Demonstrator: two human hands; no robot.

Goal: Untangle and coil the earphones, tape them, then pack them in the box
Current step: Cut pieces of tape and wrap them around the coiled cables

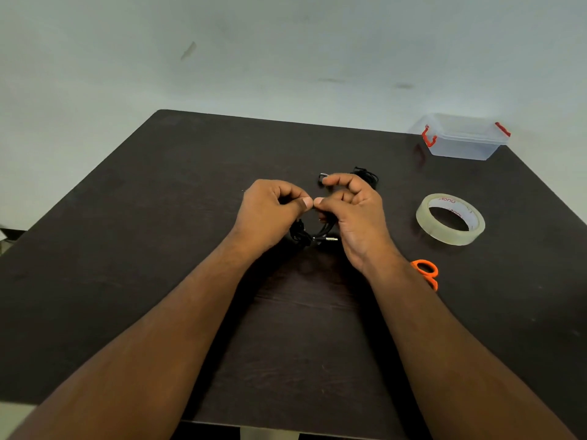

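Black earphones hang tangled between my two hands above the dark table. My left hand pinches the cord between thumb and forefinger. Right beside it, thumb tips almost touching, my right hand pinches the same cord, its other fingers curled. More black cord bunches behind my right hand, and an earbud shows by its fingertips. The plug end lies on the table below the hands. A clear box with red latches stands open at the far right corner.
A roll of clear tape lies flat to the right of my right hand. Orange-handled scissors lie nearer, partly hidden by my right forearm. A pale wall rises behind the table's far edge.
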